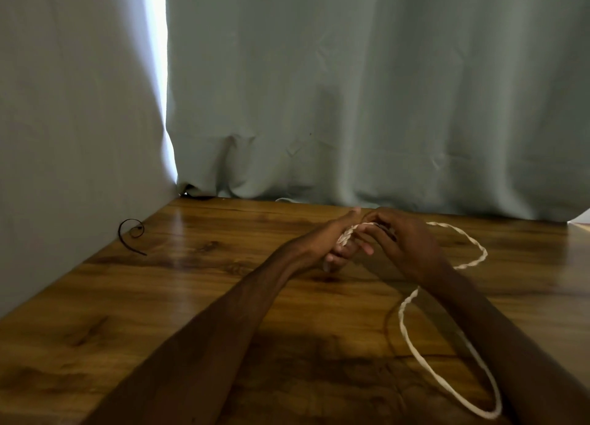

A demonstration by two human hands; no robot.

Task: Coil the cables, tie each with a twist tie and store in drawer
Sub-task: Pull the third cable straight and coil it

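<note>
A white twisted cable [412, 338] lies in loose loops on the wooden table [191, 297], trailing to the right and toward the near edge. One end runs up into my hands near the table's far middle. My left hand [338, 242] grips several turns of the cable wound across its fingers. My right hand [405, 242] sits just to the right, touching the left, its fingers curled and pinching the cable at the wound part. A black twist tie [131, 234], curled at one end, lies at the far left by the wall.
Grey-green curtains [351, 105] hang along the table's far edge, and a pale wall [64, 137] borders the left side. A small white cable piece [284, 200] peeks out under the curtain at the back. No drawer is in view.
</note>
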